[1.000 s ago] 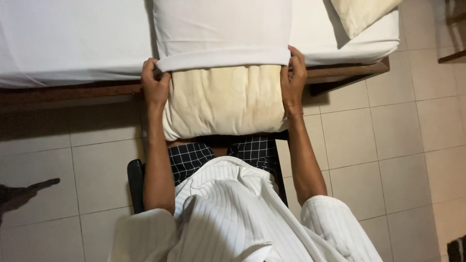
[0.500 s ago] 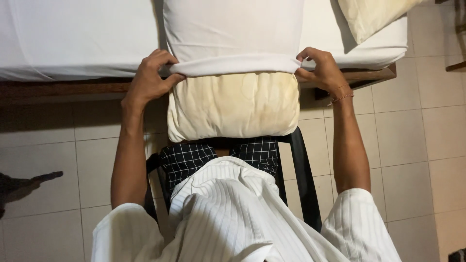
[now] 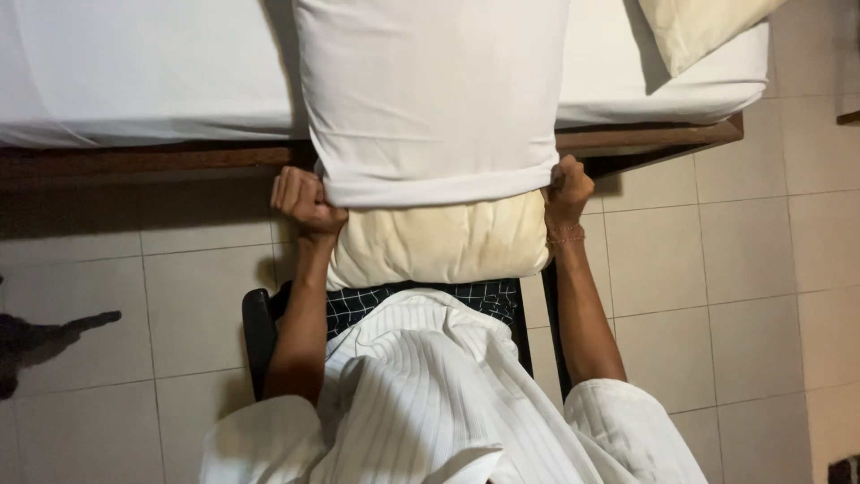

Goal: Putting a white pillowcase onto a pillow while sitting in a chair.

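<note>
While both hands [image 3: 309, 204] grip it, a white pillowcase [image 3: 434, 99] sheathes the cream pillow [image 3: 439, 244].

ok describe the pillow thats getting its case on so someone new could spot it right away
Start at the bed with its white sheet. At its near edge, the cream pillow sticks out of a white pillowcase, gripped by the left hand and right hand. Unlike the bare pillow at the bed's corner, it is mostly covered.
</note>
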